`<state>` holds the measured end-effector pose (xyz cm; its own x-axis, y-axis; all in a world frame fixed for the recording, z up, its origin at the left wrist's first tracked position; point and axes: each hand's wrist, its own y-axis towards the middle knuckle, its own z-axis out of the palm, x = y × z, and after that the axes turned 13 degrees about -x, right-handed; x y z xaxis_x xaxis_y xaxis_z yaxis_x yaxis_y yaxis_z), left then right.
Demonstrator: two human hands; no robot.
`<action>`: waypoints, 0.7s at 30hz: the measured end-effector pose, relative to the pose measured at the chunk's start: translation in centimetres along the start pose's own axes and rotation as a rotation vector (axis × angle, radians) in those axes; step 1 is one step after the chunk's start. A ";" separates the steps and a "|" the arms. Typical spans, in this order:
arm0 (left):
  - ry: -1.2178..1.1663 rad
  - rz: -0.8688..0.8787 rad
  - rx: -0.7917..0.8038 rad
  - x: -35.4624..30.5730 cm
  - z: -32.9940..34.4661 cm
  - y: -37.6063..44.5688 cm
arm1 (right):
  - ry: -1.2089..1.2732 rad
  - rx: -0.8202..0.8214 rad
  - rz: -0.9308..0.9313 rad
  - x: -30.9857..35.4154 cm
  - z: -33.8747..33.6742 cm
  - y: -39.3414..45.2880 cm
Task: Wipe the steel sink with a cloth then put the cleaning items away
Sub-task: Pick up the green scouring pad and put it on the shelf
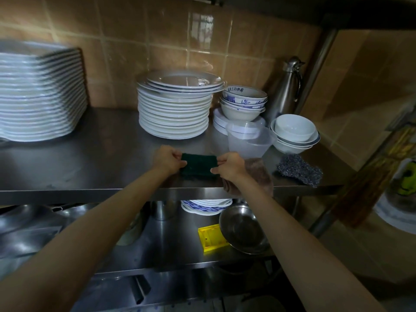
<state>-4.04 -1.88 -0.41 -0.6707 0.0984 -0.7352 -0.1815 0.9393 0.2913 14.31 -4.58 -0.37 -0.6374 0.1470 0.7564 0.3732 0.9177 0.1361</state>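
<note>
Head view: both hands, left (167, 159) and right (229, 165), pinched the short ends of a green pad (198, 164), apparently flat on the shelf (90, 154), lying left-to-right, before the plates (174, 109).

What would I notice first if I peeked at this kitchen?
Two hands, the left hand and right hand, pinch the ends of a dark green scrub pad on the steel shelf. Behind them stands a tall stack of white plates, with a grey steel-wool scourer lying at the right.
</note>
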 end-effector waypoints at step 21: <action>-0.060 0.056 0.028 0.0 -0.7 -1.4 | -0.049 -0.057 -0.157 0.5 -1.6 -2.6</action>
<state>-4.28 -3.41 -0.44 -0.6346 0.1702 -0.7539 -0.1239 0.9404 0.3167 14.12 -7.49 0.71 -0.7224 0.0227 0.6911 0.3032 0.9087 0.2869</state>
